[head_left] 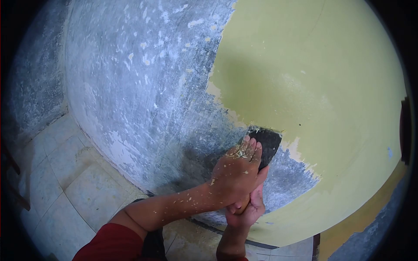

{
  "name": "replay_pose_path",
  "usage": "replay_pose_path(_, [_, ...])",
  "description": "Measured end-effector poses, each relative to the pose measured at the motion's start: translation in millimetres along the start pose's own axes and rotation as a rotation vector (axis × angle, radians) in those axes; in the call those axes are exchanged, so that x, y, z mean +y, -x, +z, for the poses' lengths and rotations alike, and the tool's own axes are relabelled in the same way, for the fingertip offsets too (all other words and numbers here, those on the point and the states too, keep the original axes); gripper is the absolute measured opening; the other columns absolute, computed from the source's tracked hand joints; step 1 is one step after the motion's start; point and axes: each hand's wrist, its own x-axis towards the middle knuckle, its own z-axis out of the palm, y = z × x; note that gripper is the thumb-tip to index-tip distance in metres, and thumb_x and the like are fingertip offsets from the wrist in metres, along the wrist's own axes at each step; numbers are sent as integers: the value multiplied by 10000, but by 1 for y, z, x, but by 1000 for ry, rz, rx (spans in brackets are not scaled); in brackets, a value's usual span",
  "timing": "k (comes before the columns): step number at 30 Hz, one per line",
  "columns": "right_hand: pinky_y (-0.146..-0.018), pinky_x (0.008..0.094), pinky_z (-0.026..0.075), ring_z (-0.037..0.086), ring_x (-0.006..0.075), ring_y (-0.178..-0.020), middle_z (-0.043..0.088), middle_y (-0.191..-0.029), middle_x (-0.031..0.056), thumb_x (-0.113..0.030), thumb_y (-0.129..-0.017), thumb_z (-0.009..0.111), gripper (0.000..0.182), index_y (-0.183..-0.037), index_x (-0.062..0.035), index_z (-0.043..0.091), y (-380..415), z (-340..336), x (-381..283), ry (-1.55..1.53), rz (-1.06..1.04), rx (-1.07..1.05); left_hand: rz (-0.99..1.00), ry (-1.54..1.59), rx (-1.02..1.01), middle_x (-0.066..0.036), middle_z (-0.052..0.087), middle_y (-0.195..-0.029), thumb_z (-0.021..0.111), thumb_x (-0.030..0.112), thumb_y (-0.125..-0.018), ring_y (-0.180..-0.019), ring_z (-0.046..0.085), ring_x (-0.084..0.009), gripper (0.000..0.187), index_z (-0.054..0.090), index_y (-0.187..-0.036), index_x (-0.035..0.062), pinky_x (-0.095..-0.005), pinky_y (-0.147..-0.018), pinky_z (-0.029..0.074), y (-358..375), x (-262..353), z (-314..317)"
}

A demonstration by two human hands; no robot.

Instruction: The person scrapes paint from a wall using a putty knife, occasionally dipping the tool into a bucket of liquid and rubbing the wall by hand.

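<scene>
A paint scraper (267,143) with a wide dark blade and a wooden handle is held tilted against the wall, its front edge at the border of the yellow-green paint (305,87). My left hand (237,172) lies over the scraper, fingers pressed on the blade; paint flakes dot the hand and forearm. Below it, my right hand (250,209) is closed round the handle, which is partly hidden between the hands. Bare grey plaster (143,87) with pale paint specks spreads to the left of the blade.
Light floor tiles (87,191) run along the foot of the wall at lower left. Another scraped wall (39,78) meets this one at a corner on the left. Something dark (405,130) stands at the right edge.
</scene>
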Motion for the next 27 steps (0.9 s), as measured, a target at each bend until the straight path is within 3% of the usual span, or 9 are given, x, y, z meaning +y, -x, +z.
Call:
replay_pose_path(6, [-391, 245, 387, 460, 110, -516, 603, -1129, 95, -240, -984, 439, 683, -1584, -251, 113, -2, -5, 6, 46, -33, 62, 25, -39, -12, -317, 637, -1163, 692, 335, -878, -1165, 599, -449, 532, 615, -1166, -106, -462, -975, 494, 2, -6, 13])
replay_pose_path(9, [-395, 243, 390, 462, 110, -518, 603, -1122, 94, -223, -985, 430, 673, -1582, -266, 122, 2, -6, 0, 46, -31, -16, 34, -43, 4, -324, 636, -1155, 694, 335, -873, -1153, 603, -458, 536, 616, -1162, -110, -463, -965, 500, 7, -3, 7])
replay_pose_path(11, [-395, 237, 382, 460, 111, -518, 598, -1077, 78, -232, -1005, 418, 628, -1575, -260, 155, 20, 7, 4, 63, 8, 162, 27, 36, -24, -330, 635, -1151, 691, 334, -875, -1145, 607, -463, 536, 615, -1159, -115, -461, -961, 503, 15, -1, 6])
replay_pose_path(15, [-403, 241, 390, 470, 125, -541, 596, -1085, 100, -232, -1024, 402, 572, -1560, -233, 202, 6, 3, -6, -30, 28, 94, 15, -54, -24, -335, 634, -1144, 667, 348, -888, -1156, 597, -470, 541, 617, -1142, -128, -460, -962, 501, 0, 0, 13])
replay_pose_path(18, [-390, 241, 375, 461, 118, -535, 593, -1067, 63, -256, -1047, 370, 526, -1553, -268, 226, 7, 0, -6, -36, 11, 59, 18, -78, -30, -334, 635, -1143, 655, 353, -894, -1157, 597, -470, 545, 616, -1140, -132, -460, -963, 499, 4, 3, 13])
replay_pose_path(20, [-389, 242, 375, 464, 117, -539, 589, -1056, 62, -253, -1049, 365, 515, -1548, -270, 243, 15, 6, -1, -67, 4, 176, 36, -49, -36, -334, 635, -1145, 652, 353, -895, -1159, 596, -469, 545, 616, -1139, -132, -461, -962, 500, 7, 4, 11])
replay_pose_path(24, [-390, 243, 377, 465, 116, -535, 589, -1055, 56, -244, -1046, 368, 511, -1544, -269, 255, 6, 6, -9, -67, 21, 125, 14, -75, -60, -332, 630, -1163, 642, 350, -903, -1185, 585, -456, 548, 605, -1158, -134, -464, -968, 497, -5, 5, 9])
replay_pose_path(27, [-399, 256, 405, 488, 138, -555, 581, -1173, 106, -211, -1008, 420, 570, -1547, -229, 238, 12, -3, 1, -129, -5, 89, 4, -27, -56, -333, 627, -1167, 642, 348, -902, -1197, 577, -457, 547, 602, -1170, -127, -468, -973, 494, 10, 5, 9])
